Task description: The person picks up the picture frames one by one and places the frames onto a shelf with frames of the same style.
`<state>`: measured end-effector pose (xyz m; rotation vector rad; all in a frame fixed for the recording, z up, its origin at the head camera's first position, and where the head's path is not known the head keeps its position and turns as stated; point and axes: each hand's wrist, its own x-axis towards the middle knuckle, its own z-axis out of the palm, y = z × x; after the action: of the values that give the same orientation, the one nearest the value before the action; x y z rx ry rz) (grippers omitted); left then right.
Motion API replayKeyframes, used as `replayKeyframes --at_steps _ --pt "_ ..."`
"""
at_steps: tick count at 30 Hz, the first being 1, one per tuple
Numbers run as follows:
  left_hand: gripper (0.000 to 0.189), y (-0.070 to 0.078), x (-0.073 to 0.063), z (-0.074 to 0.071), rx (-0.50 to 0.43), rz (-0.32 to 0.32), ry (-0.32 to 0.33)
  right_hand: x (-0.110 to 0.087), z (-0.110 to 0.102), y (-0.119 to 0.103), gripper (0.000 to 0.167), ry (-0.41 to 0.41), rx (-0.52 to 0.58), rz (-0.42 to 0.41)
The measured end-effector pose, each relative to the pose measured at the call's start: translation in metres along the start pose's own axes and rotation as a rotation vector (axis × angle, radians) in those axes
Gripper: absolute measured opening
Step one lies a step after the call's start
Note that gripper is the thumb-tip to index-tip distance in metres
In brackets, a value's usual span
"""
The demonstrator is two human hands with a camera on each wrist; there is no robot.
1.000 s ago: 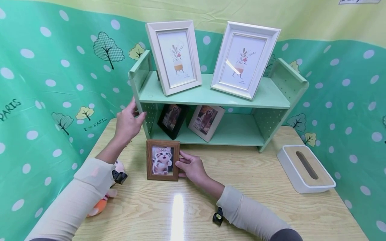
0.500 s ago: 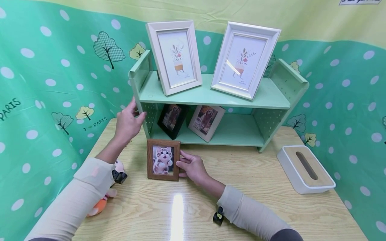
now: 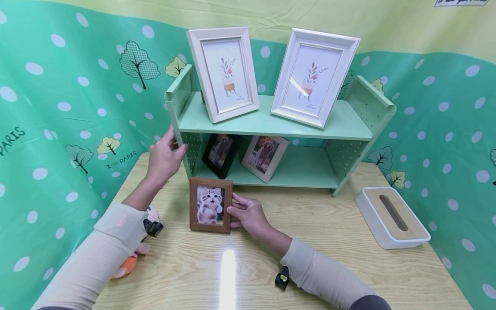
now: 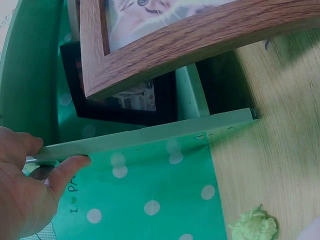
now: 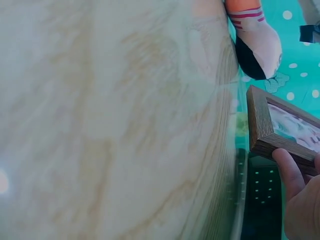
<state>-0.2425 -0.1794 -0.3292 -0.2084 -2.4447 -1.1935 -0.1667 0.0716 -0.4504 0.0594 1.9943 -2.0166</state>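
A brown wooden photo frame (image 3: pixel 192 206) with a kitten picture is held up in front of the green shelf (image 3: pixel 271 125). My right hand (image 3: pixel 249 216) pinches the frame by its right edge, thumb in front; the fingers behind it are partly hidden. In the right wrist view the frame (image 5: pixel 260 122) shows a corner beside the thumb. My left hand (image 3: pixel 165 157) grips the front edge of the shelf's left side panel; the left wrist view has its thumb and fingers (image 4: pixel 70 170) on either side of that edge.
On the lower shelf lean a black frame (image 3: pixel 228 165) and a pale frame (image 3: pixel 270 172) with dog pictures. Two white frames (image 3: pixel 207 82) (image 3: pixel 341 77) stand on top. A tissue box (image 3: pixel 418 237) sits at the right; a plush toy (image 3: pixel 129 265) lies beside the left forearm.
The brown frame and my right hand have shifted very slightly right, and the frame's top has risen a little. My left hand stays on the shelf panel.
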Motion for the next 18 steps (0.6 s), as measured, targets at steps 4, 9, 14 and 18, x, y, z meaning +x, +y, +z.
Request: replayKeyframes --at_steps 4,9,14,18 --pt "0.078 0.0 0.0 0.0 0.003 0.0 -0.001 -0.002 -0.002 -0.002 0.059 0.006 0.002 0.004" --pt "0.079 0.0 0.001 0.0 0.001 -0.006 -0.004 -0.004 -0.005 -0.004 0.058 0.007 -0.002 0.006" --pt "0.08 0.0 0.0 0.0 -0.004 -0.015 -0.011 -0.006 -0.01 -0.006 0.059 0.011 0.004 -0.002" --pt "0.081 0.0 -0.001 -0.001 -0.009 -0.016 -0.014 -0.006 -0.014 -0.006 0.059 0.017 0.005 -0.006"
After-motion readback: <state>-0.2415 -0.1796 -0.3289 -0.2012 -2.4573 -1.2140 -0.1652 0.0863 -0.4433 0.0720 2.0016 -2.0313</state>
